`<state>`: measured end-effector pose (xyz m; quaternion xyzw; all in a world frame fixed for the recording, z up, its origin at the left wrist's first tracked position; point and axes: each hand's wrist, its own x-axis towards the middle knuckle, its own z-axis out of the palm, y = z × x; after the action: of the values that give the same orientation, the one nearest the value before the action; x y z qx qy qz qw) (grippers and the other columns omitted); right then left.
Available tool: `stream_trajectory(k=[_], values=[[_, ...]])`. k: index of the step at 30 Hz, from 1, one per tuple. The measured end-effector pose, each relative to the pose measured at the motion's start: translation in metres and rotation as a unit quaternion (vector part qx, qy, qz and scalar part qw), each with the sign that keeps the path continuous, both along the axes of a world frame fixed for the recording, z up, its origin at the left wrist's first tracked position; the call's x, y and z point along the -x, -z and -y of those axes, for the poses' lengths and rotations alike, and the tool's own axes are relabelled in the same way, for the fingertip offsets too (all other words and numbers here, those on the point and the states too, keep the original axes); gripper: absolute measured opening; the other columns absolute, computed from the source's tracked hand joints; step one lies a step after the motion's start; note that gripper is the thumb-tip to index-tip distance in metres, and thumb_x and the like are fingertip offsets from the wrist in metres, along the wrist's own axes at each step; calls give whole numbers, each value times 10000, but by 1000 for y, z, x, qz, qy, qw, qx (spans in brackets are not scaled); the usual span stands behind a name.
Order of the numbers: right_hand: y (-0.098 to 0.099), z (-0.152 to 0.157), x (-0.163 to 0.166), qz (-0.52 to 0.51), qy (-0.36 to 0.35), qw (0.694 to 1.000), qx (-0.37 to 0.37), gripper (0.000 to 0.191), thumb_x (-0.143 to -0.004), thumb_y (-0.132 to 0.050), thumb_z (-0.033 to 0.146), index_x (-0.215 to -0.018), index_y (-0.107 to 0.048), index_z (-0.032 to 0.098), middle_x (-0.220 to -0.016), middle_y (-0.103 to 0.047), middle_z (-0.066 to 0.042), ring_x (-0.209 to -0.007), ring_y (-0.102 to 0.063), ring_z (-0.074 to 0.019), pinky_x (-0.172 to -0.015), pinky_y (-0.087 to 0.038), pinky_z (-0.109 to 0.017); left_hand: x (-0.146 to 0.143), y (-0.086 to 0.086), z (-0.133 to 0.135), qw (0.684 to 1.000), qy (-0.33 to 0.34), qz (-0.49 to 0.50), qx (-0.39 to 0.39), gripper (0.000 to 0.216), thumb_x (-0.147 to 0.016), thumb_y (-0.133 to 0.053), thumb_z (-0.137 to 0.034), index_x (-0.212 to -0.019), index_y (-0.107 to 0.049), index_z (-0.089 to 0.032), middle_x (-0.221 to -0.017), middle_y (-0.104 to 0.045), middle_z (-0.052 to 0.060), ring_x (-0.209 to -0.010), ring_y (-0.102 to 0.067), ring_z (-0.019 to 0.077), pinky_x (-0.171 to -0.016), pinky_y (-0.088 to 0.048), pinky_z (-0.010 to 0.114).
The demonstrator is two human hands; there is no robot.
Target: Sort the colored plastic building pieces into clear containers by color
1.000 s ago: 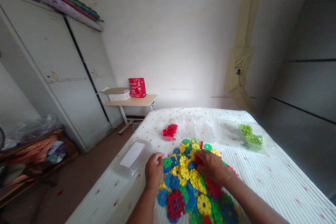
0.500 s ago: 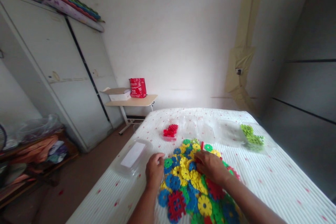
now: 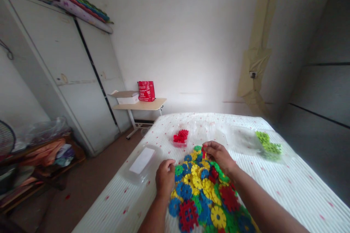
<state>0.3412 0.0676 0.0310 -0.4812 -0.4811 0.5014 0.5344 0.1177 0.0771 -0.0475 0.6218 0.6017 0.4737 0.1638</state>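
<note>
A heap of flat plastic building pieces [image 3: 197, 182], notched discs in yellow, blue and green with red square ones among them, covers the near middle of the table. Above its far edge, my right hand [image 3: 220, 156] pinches a small red plastic piece [image 3: 203, 152] between thumb and fingertips. My left hand [image 3: 165, 178] rests at the heap's left edge, fingers loosely bent, thumb a little apart, and nothing visible in it. Closest to it lie a green disc [image 3: 178, 170] and some blue ones. A red square lattice piece [image 3: 188, 214] lies at the near side.
Beyond the heap, a clear tray holds red pieces [image 3: 181, 137]. Light-green pieces [image 3: 269, 143] sit in a clear container at the right. A clear plastic box [image 3: 142, 162] with a white label is left of my hand. A side table [image 3: 142, 105] carries a red bag [image 3: 146, 91].
My right hand has risen from the heap toward its far edge, with a red piece in its fingertips. My left hand stays beside the heap. The view has shifted slightly.
</note>
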Motion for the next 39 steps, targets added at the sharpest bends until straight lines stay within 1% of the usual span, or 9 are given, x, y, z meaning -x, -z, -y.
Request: stream_trajectory(k=[3, 5, 8, 15, 21, 25, 27, 34, 39], values=[[-8, -22, 16, 29, 6, 999, -36, 264, -747, -628, 384, -863, -597, 149, -638, -562, 34, -502, -487, -79, -492, -411, -224, 0, 2, 0, 1000, -2, 1, -1, 219, -726, -448, -201, -775, -661, -194, -809, -685, 40, -800, -624, 184, -767, -470, 300], [-14, -38, 28, 43, 11, 998, -50, 275, -835, -567, 367, -995, -584, 144, -847, -615, -18, -650, -569, -110, -593, -484, -269, 1, 2, 0, 1000, -4, -2, -1, 223, -727, -445, -200, -778, -662, -193, -818, -685, 43, -816, -624, 189, -777, -469, 307], [-20, -57, 44, 66, 27, 995, -68, 298, -887, -515, 332, -1134, -532, 166, -1125, -566, -63, -925, -582, -176, -778, -503, -377, 1, 3, 0, 1000, -4, -3, -1, 228, -726, -441, -196, -784, -661, -187, -825, -687, 47, -824, -628, 194, -782, -470, 314], [-21, -65, 59, 118, 57, 987, -95, 324, -879, -527, 331, -1156, -521, 164, -1153, -554, -68, -964, -573, -195, -804, -495, -401, 3, 4, -1, 1000, -2, -2, -6, 223, -723, -445, -189, -790, -657, -182, -829, -685, 53, -830, -627, 197, -788, -472, 318], [-20, -42, 35, 153, 70, 980, -104, 294, -883, -520, 336, -1122, -541, 166, -1109, -575, -62, -910, -587, -173, -769, -505, -369, 2, 4, -2, 1000, 4, 3, -7, 224, -727, -438, -197, -784, -654, -183, -822, -683, 53, -825, -627, 192, -793, -472, 312], [-6, -8, -8, 218, 106, 962, -127, 259, -821, -520, 386, -902, -614, 159, -686, -616, -3, -574, -570, -132, -520, -456, -245, 2, 4, -2, 1000, 6, 2, -1, 226, -732, -434, -207, -786, -653, -187, -826, -685, 53, -830, -626, 196, -789, -471, 318], [6, 13, -33, 264, 131, 946, -137, 255, -793, -494, 397, -822, -613, 174, -603, -597, 8, -516, -548, -132, -481, -429, -234, 2, 4, -2, 1000, 6, 1, 4, 225, -735, -435, -217, -785, -653, -189, -828, -686, 53, -828, -626, 200, -781, -470, 323], [38, 54, -87, 410, 147, 886, -159, 271, -810, -438, 373, -837, -644, 200, -772, -683, -45, -671, -618, -178, -610, -475, -276, 3, 2, -1, 1000, 12, 10, 8, 225, -729, -452, -262, -782, -659, -192, -825, -699, 55, -822, -633, 210, -784, -475, 332], [30, 54, -69, 424, 17, 858, -288, 236, -840, -432, 236, -923, -651, 211, -957, -678, -84, -901, -587, -199, -803, -461, -344, 4, 1, -2, 1000, 6, 15, 6, 232, -719, -462, -288, -783, -663, -190, -812, -705, 53, -805, -642, 210, -785, -488, 328]])
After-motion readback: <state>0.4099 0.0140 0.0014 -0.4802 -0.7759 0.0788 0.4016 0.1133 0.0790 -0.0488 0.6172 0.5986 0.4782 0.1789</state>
